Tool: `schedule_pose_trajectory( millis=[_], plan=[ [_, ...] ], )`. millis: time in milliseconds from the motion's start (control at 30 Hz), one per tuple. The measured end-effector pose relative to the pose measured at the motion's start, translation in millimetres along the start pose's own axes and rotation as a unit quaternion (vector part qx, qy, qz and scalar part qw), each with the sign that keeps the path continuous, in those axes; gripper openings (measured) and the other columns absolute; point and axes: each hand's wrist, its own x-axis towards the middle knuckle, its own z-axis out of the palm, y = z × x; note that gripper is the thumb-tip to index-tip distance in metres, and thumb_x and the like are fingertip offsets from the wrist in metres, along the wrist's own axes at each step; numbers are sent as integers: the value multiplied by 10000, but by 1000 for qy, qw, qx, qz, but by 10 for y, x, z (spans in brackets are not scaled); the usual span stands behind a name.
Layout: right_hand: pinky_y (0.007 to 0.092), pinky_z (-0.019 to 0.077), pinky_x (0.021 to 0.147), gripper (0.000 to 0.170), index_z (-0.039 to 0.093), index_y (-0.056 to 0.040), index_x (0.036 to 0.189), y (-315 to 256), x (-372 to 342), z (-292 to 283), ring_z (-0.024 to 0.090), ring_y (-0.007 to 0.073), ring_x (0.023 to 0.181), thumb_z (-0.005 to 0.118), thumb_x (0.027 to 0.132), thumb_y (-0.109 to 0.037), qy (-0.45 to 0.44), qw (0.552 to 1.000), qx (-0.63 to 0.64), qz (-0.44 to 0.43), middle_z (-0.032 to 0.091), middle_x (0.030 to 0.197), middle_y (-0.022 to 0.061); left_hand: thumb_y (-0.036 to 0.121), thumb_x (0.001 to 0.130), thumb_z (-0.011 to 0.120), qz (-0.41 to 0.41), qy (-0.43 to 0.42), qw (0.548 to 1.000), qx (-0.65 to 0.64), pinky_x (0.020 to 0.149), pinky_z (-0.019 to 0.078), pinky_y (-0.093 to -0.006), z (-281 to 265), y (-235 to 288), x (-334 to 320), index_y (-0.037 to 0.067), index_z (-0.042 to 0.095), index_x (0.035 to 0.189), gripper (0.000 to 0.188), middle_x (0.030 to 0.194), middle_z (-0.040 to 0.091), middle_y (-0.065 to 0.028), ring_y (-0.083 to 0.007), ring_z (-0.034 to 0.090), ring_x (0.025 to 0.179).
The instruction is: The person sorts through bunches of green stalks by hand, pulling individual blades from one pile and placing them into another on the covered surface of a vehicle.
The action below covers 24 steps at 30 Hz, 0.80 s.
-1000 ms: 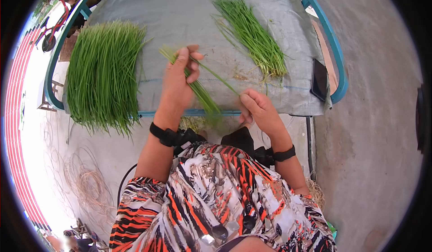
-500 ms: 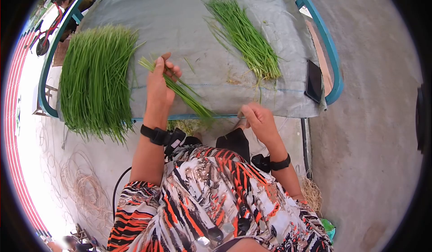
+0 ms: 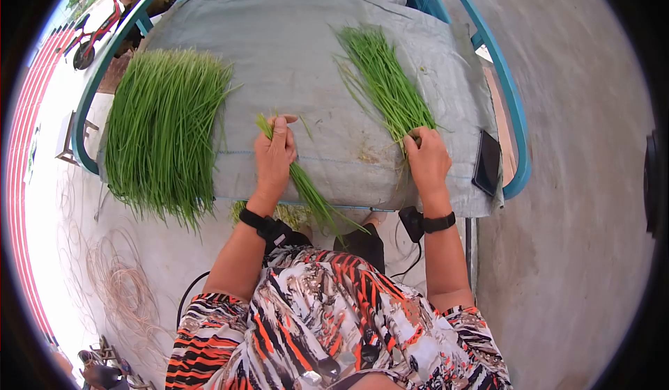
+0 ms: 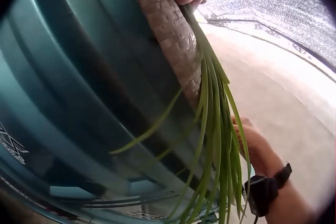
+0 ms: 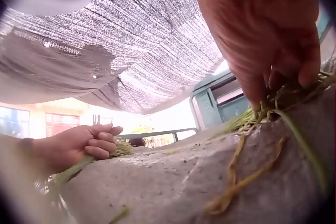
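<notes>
The left hand (image 3: 277,150) holds a small green bunch (image 3: 305,184). The right hand (image 3: 427,154) pinches the near end of the loose green pile (image 3: 387,80) on the surface (image 3: 293,63), maybe picking more; next needs a gentle pull.

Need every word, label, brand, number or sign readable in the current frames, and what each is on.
None reads for certain:
Lettering with a logo-like mark, on the teal panel, left wrist view: blurred and cut off at the edge.
Pale marks low on that panel, possibly text: too blurred.
White label on the left wrist's device, head view: too small.
</notes>
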Motion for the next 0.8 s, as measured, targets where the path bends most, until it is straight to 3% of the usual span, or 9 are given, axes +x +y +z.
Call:
schedule_pose_trajectory(
  millis=[133, 233, 367, 467, 500, 567, 633, 700, 800],
  plan=[
    [358, 462, 668, 171, 653, -97, 944, 133, -6, 97, 603, 229, 723, 640, 830, -223, 32, 987, 152, 25, 620, 864, 69, 304, 1012, 431, -2, 0, 1000, -9, 433, 264, -198, -4, -18, 3, -14, 550, 1042, 340, 649, 372, 44, -30, 309, 501],
    [221, 409, 533, 146, 635, -34, 937, 153, -43, 68, 488, 68, 572, 622, 880, -168, 66, 955, 286, 37, 588, 766, 4, 299, 1011, 437, -7, 0, 1000, -16, 436, 262, -196, -3, -27, 16, -12, 555, 1040, 334, 649, 367, 46, -28, 303, 500],
    [197, 410, 514, 121, 620, -25, 939, 33, -130, -172, 482, 42, 593, 627, 885, -133, 26, 890, 440, 116, 585, 784, -1, 283, 1011, 439, -5, 6, 1000, -17, 442, 251, -192, 16, -38, 13, -4, 568, 1023, 315, 645, 353, 49, -24, 277, 495],
    [180, 393, 489, 117, 611, -21, 945, -32, -275, -292, 465, 27, 562, 618, 897, -127, 22, 871, 478, 110, 580, 774, -10, 253, 1003, 464, 2, -16, 997, 78, 460, 302, -183, 30, 47, -60, 9, 581, 1072, 280, 692, 441, 46, -38, 368, 517],
    [183, 393, 491, 116, 609, -18, 946, -65, -332, -316, 464, 28, 558, 621, 894, -122, 13, 863, 494, 107, 579, 768, -10, 229, 986, 490, 58, -40, 987, 141, 477, 331, -189, 74, 69, -97, 24, 582, 1101, 253, 726, 489, 31, -59, 415, 544],
    [186, 390, 493, 112, 607, -18, 947, -110, -456, -338, 462, 29, 553, 627, 890, -112, -3, 864, 494, 99, 576, 755, -12, 181, 951, 544, 168, -85, 946, 263, 511, 389, -200, 259, 92, -211, 54, 585, 1161, 248, 793, 586, 1, -100, 510, 597],
    [186, 385, 493, 105, 607, -21, 948, -162, -573, -347, 460, 28, 553, 634, 884, -100, -16, 882, 463, 88, 572, 743, -17, 134, 869, 616, 347, -172, 860, 333, 587, 471, -246, 429, 171, -297, 105, 567, 1235, 370, 944, 659, -60, -185, 608, 729],
    [185, 368, 495, 79, 611, -25, 935, -243, -682, -352, 450, 21, 555, 632, 877, -75, -35, 886, 454, 90, 554, 693, -35, 116, 796, 649, 334, -229, 818, 408, 605, 493, -295, 590, 223, -437, 131, 570, 1241, 452, 927, 651, -89, -233, 616, 755],
    [182, 354, 498, 63, 611, -22, 930, -335, -844, -370, 436, 7, 569, 615, 870, -36, -72, 893, 438, 74, 532, 653, -53, 100, 779, 628, 362, -264, 763, 466, 584, 488, -333, 674, 80, -476, 140, 583, 1209, 435, 840, 613, -63, -247, 610, 733]
  ],
)
